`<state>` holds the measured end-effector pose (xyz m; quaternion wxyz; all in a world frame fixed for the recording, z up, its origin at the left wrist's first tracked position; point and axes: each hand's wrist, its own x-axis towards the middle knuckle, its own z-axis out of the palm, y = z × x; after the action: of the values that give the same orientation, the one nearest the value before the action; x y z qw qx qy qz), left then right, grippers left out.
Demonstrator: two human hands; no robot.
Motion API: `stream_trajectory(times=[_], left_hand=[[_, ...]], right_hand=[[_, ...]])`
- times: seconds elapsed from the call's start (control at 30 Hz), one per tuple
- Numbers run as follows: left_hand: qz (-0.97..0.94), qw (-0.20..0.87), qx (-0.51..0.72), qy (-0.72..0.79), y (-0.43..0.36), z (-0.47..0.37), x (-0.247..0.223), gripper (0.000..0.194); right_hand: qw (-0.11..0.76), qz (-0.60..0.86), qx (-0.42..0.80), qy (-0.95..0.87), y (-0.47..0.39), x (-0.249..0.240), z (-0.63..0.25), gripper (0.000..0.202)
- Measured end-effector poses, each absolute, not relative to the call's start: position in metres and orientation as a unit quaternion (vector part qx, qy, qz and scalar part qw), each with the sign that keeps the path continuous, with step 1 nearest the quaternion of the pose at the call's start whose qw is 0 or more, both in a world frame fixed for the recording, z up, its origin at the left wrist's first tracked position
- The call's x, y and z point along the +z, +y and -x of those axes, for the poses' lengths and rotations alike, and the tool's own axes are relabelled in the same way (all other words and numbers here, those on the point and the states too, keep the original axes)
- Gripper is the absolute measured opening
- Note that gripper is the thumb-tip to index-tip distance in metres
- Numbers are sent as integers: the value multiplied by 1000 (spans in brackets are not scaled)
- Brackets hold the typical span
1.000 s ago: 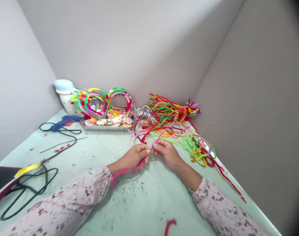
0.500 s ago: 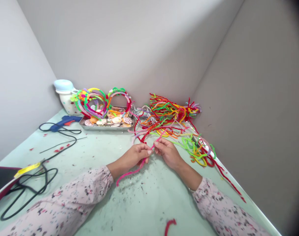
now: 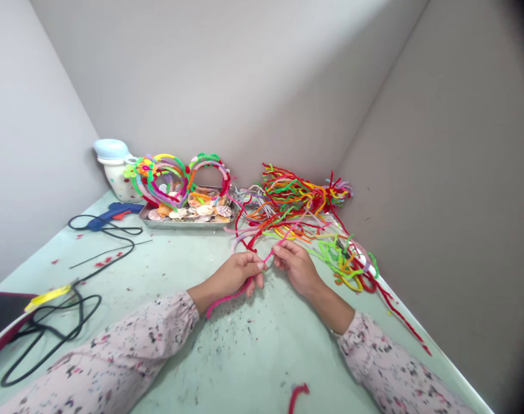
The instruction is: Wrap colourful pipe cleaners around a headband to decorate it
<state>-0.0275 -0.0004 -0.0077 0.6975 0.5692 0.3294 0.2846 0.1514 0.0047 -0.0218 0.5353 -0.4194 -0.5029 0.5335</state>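
Note:
A pink pipe cleaner (image 3: 227, 297) runs through both hands above the middle of the table. My left hand (image 3: 240, 273) pinches it between thumb and fingers, and its loose end trails down toward the left wrist. My right hand (image 3: 294, 261) is closed on the same pipe cleaner a short way to the right, where the other end sticks up past the fingertips. Between the two hands a short stretch of pink shows. On the table close to the front edge of the view lies a short red piece of pipe cleaner (image 3: 298, 394).
Behind the hands, a metal tray (image 3: 188, 225) holds shells and colourful headbands (image 3: 160, 198). Right of it lies a heap of pipe cleaners (image 3: 296, 192). A blue glue gun (image 3: 110, 214) with a black cord (image 3: 100, 276) and a white jar with a blue lid (image 3: 117, 178) stand left.
My hands have moved slightly apart, with more of the pink pipe cleaner showing between them. Its trailing left end has risen a little.

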Motion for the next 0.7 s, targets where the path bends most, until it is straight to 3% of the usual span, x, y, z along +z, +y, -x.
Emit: stream_trajectory(times=[0.7], left_hand=[[-565,719,271,299,-1,30,-9,33]], right_hand=[[532,394,591,-461,7,-21,-152,22]])
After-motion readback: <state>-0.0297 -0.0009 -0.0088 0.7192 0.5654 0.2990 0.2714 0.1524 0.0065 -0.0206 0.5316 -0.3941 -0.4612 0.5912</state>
